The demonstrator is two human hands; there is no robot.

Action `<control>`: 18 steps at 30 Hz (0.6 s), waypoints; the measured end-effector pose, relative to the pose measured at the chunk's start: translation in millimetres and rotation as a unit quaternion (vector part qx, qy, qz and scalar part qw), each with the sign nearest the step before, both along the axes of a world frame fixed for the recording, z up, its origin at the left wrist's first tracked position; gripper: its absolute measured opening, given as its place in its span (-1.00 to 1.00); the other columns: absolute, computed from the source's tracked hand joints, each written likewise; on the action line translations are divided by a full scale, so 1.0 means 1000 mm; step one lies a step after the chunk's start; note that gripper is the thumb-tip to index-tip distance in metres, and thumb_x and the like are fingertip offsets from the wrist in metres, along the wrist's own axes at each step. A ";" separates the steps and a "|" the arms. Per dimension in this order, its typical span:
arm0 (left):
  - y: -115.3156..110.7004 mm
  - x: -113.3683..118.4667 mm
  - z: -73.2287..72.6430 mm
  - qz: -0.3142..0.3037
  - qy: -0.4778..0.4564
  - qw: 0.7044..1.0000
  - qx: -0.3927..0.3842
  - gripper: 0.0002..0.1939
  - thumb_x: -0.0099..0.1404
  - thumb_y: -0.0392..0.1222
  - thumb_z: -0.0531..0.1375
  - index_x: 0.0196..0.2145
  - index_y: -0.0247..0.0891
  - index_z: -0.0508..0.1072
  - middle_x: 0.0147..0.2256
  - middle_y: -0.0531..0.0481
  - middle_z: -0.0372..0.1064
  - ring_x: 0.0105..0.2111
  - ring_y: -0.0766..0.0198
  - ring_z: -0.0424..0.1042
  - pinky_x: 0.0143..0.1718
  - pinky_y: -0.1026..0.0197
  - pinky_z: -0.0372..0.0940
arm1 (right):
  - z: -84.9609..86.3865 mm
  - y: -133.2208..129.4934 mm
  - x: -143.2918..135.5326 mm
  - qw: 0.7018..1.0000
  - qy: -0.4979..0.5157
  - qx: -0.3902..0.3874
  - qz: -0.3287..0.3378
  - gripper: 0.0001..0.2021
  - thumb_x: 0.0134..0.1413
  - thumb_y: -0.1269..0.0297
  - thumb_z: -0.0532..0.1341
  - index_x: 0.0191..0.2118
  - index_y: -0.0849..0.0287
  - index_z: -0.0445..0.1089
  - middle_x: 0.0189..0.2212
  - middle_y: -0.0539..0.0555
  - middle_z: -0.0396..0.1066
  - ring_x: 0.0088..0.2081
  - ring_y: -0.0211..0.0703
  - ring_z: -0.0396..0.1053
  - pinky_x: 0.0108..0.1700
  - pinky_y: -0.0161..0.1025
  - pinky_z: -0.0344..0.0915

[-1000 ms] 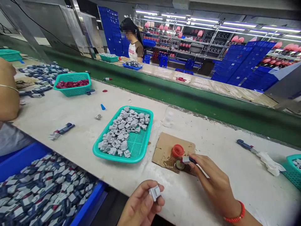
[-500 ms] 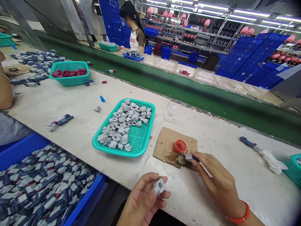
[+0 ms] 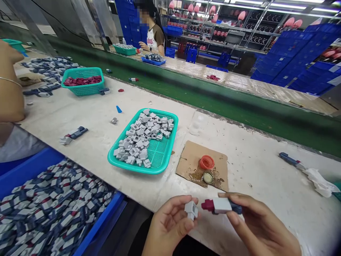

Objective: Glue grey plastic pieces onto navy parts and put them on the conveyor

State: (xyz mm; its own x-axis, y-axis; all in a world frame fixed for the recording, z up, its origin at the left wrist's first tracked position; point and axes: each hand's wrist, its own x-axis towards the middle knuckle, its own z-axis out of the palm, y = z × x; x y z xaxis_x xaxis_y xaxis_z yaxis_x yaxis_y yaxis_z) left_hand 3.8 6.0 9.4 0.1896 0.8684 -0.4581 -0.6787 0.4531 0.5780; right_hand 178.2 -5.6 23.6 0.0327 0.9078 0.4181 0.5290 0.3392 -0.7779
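Observation:
Between the thumb and fingers of my left hand (image 3: 172, 224) is a small grey plastic block (image 3: 191, 209) with a square opening, facing right. My right hand (image 3: 258, 222) pinches a plastic assembly (image 3: 222, 205) with a navy end, a light grey middle and a dark red tip. That red tip points at the block's opening, a small gap apart. Behind my hands lies a cardboard piece (image 3: 202, 151) wet with brownish liquid. On it are a red plastic cap (image 3: 207, 162) and a small round metal cap (image 3: 207, 177).
A green basket (image 3: 157, 170) of grey blocks stands left of the cardboard. A blue crate (image 3: 106, 209) below the table holds many assemblies. Farther left are a basket (image 3: 82, 90) of red parts and a co-worker's arm (image 3: 10, 85). Another person (image 3: 154, 37) sits across the green conveyor (image 3: 186, 92).
My right hand has drawn the assembly back from the round metal cap toward my left hand, and its red tip now shows. My left hand has turned the grey block to face it.

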 end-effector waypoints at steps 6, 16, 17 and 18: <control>0.000 0.005 0.000 0.010 0.001 1.000 0.012 -0.67 -0.24 -0.15 0.48 -0.43 -0.18 0.59 -0.35 0.00 0.61 -0.47 0.38 0.50 -0.37 0.36 0.38 | -0.006 -0.002 -0.004 0.999 0.025 -0.017 0.030 -0.79 0.14 0.26 0.21 -0.08 -0.02 0.34 -0.24 0.05 0.49 -0.25 -0.14 0.49 -0.25 -0.38 0.48; -0.005 0.007 -0.003 0.019 0.077 0.996 0.043 -0.71 -0.24 -0.12 0.47 -0.45 -0.10 0.61 -0.37 0.02 0.62 -0.40 0.33 0.54 -0.40 0.43 0.33 | 0.002 0.004 -0.002 0.990 -0.084 0.007 0.117 -0.77 0.19 0.35 0.15 -0.04 -0.03 0.33 -0.24 0.03 0.48 -0.27 -0.13 0.48 -0.25 -0.34 0.47; -0.005 0.007 -0.004 0.018 0.079 0.996 0.038 -0.70 -0.24 -0.11 0.47 -0.45 -0.10 0.61 -0.37 0.01 0.62 -0.38 0.32 0.54 -0.36 0.42 0.34 | 0.003 0.004 -0.003 0.988 -0.091 0.011 0.120 -0.76 0.19 0.38 0.14 -0.04 -0.01 0.32 -0.24 0.03 0.48 -0.27 -0.14 0.48 -0.23 -0.34 0.46; -0.006 0.007 -0.005 0.016 0.080 0.996 0.033 -0.70 -0.23 -0.10 0.47 -0.44 -0.10 0.61 -0.37 0.00 0.62 -0.35 0.31 0.55 -0.33 0.41 0.34 | 0.003 0.005 -0.003 0.987 -0.097 0.018 0.124 -0.75 0.18 0.40 0.15 -0.04 0.01 0.32 -0.25 0.04 0.48 -0.27 -0.14 0.48 -0.22 -0.35 0.45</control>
State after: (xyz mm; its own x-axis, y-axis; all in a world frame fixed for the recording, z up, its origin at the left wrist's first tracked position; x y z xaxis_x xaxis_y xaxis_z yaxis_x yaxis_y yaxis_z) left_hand 10.8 0.1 4.8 0.0903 0.9018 -0.4226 -0.5884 0.3906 0.7080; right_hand 174.9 -0.5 26.4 -0.2723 0.8621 0.4275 0.5637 0.5029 -0.6552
